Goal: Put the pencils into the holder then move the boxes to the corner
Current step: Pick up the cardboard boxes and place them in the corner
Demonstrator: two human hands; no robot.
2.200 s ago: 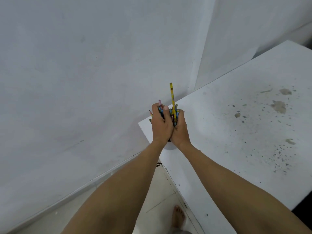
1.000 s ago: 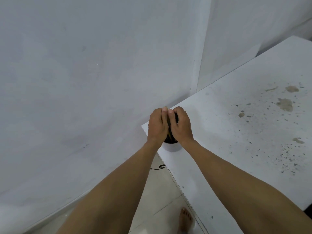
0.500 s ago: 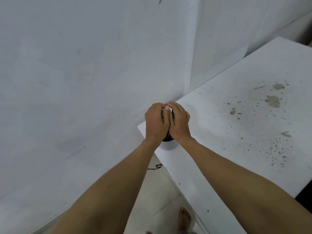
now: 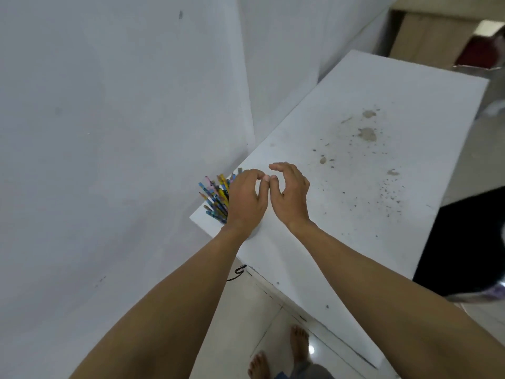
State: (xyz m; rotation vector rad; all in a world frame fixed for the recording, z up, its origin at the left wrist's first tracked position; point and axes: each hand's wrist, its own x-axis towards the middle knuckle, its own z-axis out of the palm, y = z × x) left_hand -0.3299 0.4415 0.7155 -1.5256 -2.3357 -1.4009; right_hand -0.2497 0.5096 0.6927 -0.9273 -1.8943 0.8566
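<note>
Pencils are fanning out at the worktop corner nearest the wall, long axes leaning up and leftward; the holder itself is hiding behind the left hand. Both hands are hovering with curled, parted fingers, each grip holding nothing, the right hand just beside. Best lifting away gently so nothing tips. No boxes are showing.

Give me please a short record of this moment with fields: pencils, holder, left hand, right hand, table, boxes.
pencils: bunch standing fanned out at the table corner by the wall
holder: almost fully hidden behind the left hand
left hand: open, curled, empty, in front of the pencils
right hand: open, curled, empty, over the table
table: white, stained with brown spots
boxes: none in view
</note>
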